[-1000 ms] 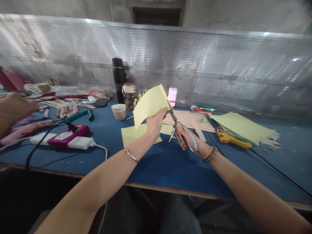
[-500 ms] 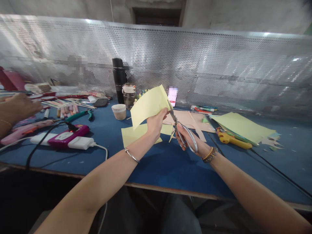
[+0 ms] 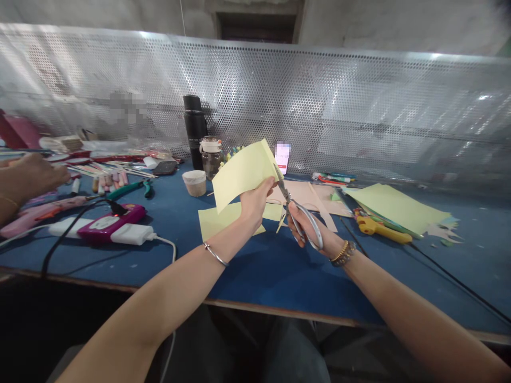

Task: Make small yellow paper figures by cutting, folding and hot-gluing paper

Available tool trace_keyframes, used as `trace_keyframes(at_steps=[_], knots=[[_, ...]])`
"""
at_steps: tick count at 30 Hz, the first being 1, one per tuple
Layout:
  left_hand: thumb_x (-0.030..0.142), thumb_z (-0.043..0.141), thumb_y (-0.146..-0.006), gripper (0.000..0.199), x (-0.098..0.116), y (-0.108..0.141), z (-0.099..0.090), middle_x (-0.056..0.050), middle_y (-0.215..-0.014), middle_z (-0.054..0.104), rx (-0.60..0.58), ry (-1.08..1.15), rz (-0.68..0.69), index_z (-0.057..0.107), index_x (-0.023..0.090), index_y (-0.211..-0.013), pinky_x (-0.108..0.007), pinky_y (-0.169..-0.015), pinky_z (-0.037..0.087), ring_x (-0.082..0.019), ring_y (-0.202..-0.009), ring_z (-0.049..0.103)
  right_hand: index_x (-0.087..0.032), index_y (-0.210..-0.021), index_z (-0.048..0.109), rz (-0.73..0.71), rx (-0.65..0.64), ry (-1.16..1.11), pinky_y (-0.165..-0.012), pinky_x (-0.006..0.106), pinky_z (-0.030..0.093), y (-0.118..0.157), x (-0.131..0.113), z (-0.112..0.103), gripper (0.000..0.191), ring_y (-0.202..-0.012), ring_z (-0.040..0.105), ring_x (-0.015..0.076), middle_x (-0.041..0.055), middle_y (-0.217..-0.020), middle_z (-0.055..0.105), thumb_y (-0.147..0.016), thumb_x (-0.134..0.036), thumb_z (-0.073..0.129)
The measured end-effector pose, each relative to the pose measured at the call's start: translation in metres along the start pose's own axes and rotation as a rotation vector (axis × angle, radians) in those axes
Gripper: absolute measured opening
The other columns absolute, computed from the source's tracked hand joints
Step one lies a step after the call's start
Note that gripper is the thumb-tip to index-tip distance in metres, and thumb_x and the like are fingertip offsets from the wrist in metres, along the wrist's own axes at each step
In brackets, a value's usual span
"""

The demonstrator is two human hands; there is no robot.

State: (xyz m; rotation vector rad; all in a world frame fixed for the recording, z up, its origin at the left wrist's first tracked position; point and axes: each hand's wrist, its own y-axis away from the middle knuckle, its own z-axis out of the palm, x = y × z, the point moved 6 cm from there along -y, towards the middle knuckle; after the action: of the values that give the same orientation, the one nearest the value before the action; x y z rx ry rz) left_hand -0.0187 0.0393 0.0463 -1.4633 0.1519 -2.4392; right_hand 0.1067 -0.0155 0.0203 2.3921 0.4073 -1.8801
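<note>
We pinch a yellow sheet of paper [image 3: 243, 178] in our left hand [image 3: 255, 205], with the thumb on top and the fingers curled behind its lower edge, and the sheet stands tilted up in the air above the table. Our right hand [image 3: 311, 232] is curled closed around the handles of a pair of metal scissors [image 3: 304, 223], whose blades meet the sheet's right edge; we cannot tell how far apart they stand. Below our hands, another yellow sheet [image 3: 225, 221] and some pink paper [image 3: 299, 194] lie on the blue table [image 3: 279, 271]. A stack of pale green paper [image 3: 395, 209] lies to the right, with a yellow tool [image 3: 383, 231] along its near edge. Ahead of us stand a black flask [image 3: 190, 130], a glass jar [image 3: 211, 159], a paper cup [image 3: 194, 183] and a phone [image 3: 282, 158], in front of a perforated metal screen [image 3: 319, 106]. To the left are green pliers [image 3: 130, 189], a white power strip [image 3: 130, 233] and a pile of sticks and pens [image 3: 112, 170]. A co-worker's hand [image 3: 34, 178] rests at the far left, half-curled, above the table.
</note>
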Motion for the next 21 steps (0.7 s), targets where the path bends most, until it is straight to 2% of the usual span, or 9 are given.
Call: trace_keyframes(at_steps=[10,21], knots=[[0.028,0.073,-0.061,0.029,-0.0003,-0.0016,-0.0006,-0.010,-0.095,0.067,-0.010,0.003,0.011,0.067,0.014,-0.086,-0.033,-0.078,0.051,-0.020,-0.081,0.065,-0.020,-0.061,0.039,0.000,0.037,0.113,-0.033,0.019,0.031,0.0015,0.0001,-0.0028,0.053,-0.029,0.039,0.0062,-0.0068,-0.039,0.039,-0.084,-0.068,0.033],[0.026,0.074,-0.060,0.028,0.0022,0.0006,0.0001,-0.008,-0.090,0.067,0.013,0.006,0.002,0.066,0.014,-0.084,-0.032,-0.077,0.051,-0.017,-0.076,0.064,-0.021,-0.064,0.038,0.013,0.043,0.135,-0.031,0.021,0.032,0.0011,0.0034,-0.0047,0.050,-0.028,0.039,0.0069,-0.0062,-0.041,0.040,-0.084,-0.066,0.036]])
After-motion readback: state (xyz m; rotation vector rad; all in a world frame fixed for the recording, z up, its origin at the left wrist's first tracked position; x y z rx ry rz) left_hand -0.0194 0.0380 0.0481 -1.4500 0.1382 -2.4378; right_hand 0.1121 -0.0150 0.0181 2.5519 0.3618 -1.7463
